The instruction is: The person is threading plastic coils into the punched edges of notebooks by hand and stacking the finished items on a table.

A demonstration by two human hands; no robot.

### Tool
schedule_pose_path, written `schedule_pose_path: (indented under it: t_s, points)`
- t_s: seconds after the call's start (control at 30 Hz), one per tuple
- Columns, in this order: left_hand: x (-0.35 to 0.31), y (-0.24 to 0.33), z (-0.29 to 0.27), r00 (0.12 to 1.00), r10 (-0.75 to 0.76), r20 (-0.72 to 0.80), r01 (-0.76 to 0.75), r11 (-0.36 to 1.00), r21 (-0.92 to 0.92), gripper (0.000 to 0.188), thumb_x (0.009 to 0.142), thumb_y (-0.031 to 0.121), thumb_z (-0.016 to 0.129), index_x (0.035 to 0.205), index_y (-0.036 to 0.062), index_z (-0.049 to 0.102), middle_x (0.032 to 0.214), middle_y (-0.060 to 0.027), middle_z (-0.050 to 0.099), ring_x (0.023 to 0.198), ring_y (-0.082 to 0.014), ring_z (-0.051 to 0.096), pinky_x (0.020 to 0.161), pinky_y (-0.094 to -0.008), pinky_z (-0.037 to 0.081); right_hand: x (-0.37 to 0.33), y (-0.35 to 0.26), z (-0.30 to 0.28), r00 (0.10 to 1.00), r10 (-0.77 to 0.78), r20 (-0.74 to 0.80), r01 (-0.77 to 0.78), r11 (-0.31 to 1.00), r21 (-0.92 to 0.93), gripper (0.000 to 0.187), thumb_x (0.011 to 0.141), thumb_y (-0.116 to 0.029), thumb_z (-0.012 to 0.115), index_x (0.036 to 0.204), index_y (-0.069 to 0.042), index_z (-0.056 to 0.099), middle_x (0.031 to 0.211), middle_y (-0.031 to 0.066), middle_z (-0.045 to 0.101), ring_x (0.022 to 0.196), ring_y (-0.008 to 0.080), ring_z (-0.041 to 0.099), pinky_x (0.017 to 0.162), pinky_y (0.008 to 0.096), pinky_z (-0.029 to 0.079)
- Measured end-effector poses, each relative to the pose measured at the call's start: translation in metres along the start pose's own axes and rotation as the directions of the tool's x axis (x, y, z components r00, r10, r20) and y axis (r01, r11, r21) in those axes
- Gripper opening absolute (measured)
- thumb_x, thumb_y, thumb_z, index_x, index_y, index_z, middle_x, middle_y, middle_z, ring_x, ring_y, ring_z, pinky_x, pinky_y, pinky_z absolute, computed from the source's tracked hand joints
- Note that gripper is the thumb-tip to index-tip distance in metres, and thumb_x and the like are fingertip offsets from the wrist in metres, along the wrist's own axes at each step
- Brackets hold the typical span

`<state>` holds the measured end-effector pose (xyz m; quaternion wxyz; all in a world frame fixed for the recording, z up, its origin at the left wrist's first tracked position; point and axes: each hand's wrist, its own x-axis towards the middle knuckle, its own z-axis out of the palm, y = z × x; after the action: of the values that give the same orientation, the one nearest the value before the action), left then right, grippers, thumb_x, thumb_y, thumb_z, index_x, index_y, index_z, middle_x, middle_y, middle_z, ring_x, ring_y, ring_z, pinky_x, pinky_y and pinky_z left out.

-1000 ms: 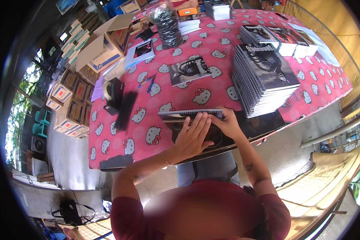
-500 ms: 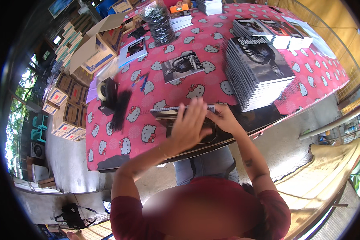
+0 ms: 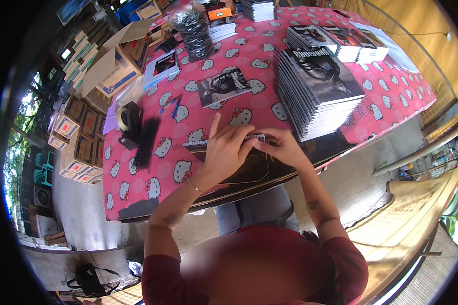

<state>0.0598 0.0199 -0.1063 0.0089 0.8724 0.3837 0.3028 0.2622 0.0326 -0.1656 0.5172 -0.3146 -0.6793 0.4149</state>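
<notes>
A spiral notebook [image 3: 195, 144] is at the table's near edge, its coil along the top and most of its body behind my hands. My left hand [image 3: 226, 155] lies across the coil, one finger pointing up, the others bent, with the thumb toward the coil's right end. There my right hand [image 3: 284, 147] pinches the coil with thumb and fingers. Farther off lies a single notebook cover [image 3: 224, 88], dark with a printed picture. To the right of my hands rises a tall stack of spiral notebooks [image 3: 323, 84].
A tape dispenser [image 3: 131, 125] and black plastic coils [image 3: 147, 144] sit left on the pink patterned tablecloth [image 3: 259, 47]. Blue scissors [image 3: 175, 108] lie near them. Behind stand a bag of black coils [image 3: 193, 35] and more notebook stacks [image 3: 341, 43]. Cardboard boxes [image 3: 118, 71] are beyond the left edge.
My left hand, earlier flat with fingers stretched over the coil, has bent most fingers and brought its thumb close to my right hand. The whole view has shifted slightly.
</notes>
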Motion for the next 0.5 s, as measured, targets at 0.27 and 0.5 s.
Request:
schedule_pose_path:
  t_s: [0.27, 0.5]
  points:
    - [0.005, -0.002, -0.001, 0.999, 0.019, -0.047, -0.022, 0.997, -0.072, 0.013, 0.094, 0.022, 0.067, 0.1, 0.0099, 0.067, 0.082, -0.006, 0.069, 0.079, -0.027, 0.067, 0.115, -0.0546, 0.031, 0.019, -0.019, -0.039, 0.956, 0.183, 0.228, -0.195, 0.98, 0.034, 0.016, 0.097, -0.005, 0.066, 0.107, 0.006, 0.072, 0.093, 0.0048, 0.072, 0.088, 0.007, 0.063, 0.079, 0.0248, 0.053]
    - [0.005, 0.003, -0.01, 0.999, -0.041, 0.013, 0.041, 0.999, -0.017, 0.014, 0.093, 0.021, 0.068, 0.1, 0.009, 0.068, 0.08, -0.0089, 0.067, 0.08, -0.0299, 0.066, 0.095, -0.0476, 0.048, 0.032, -0.034, -0.033, 0.97, -0.01, 0.241, 0.039, 0.992, -0.118, 0.008, 0.08, 0.004, 0.068, 0.085, 0.003, 0.062, 0.079, 0.0063, 0.066, 0.074, 0.0096, 0.065, 0.066, 0.0263, 0.053]
